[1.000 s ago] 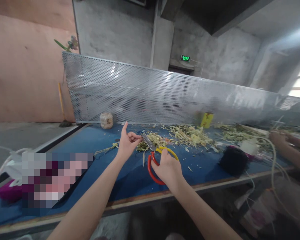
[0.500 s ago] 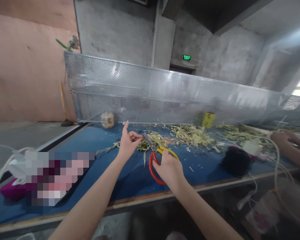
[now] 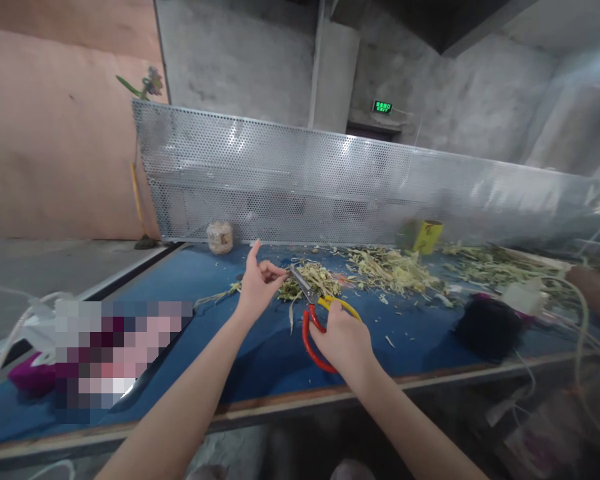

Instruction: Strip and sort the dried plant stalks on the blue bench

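Note:
My right hand [image 3: 347,337] is wrapped round the handles of a pair of scissors [image 3: 305,287], one handle red and the other yellow. The blades point up and to the left, with their tips close to the fingers of my left hand [image 3: 260,283]. My left thumb and fingers are pinched together; what they pinch is too small to make out. Just behind the blades, a pile of pale green and yellowish plant scraps [image 3: 323,277] lies on the blue table [image 3: 260,353]. A few thin stalks [image 3: 217,297] lie left of my left hand.
A perforated metal panel [image 3: 280,173] runs along the table's back edge. Before it stand a whitish block [image 3: 221,238] and a yellow box [image 3: 427,237]. More scraps [image 3: 390,270] spread rightward. A black bundle [image 3: 487,327] lies right; a co-worker's arm [image 3: 595,287] shows beyond.
The view has shifted slightly, so most things sit a little further right. My hands and the scissors keep nearly the same pose. The co-worker's hand has partly left the picture.

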A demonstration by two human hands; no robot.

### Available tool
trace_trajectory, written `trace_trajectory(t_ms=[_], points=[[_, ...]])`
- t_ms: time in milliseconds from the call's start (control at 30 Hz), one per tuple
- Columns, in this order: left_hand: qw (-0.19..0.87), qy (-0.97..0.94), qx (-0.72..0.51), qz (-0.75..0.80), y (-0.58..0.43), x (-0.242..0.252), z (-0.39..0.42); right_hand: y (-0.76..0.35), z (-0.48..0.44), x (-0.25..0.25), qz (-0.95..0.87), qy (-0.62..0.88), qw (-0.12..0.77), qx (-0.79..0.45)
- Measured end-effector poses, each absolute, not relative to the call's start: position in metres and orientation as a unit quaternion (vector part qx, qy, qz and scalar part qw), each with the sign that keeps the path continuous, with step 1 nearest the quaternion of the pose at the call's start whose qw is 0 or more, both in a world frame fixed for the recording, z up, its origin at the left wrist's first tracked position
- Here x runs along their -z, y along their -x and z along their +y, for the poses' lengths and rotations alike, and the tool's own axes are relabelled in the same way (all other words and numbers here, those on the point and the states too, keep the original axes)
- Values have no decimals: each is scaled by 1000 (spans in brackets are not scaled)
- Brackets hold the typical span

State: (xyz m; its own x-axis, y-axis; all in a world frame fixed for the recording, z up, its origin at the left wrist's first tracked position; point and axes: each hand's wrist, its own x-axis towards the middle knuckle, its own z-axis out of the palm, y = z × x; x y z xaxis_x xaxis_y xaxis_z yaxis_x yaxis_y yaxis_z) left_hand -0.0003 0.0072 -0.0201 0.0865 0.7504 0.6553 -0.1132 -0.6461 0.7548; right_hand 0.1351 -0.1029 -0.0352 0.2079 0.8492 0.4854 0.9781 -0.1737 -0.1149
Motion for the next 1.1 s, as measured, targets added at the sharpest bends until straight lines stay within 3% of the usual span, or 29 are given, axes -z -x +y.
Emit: trace_trajectory(t_ms=[1100], points=[[245,-695,-623,264,7,26,14,-143,-87,33,-651,740,161,39]])
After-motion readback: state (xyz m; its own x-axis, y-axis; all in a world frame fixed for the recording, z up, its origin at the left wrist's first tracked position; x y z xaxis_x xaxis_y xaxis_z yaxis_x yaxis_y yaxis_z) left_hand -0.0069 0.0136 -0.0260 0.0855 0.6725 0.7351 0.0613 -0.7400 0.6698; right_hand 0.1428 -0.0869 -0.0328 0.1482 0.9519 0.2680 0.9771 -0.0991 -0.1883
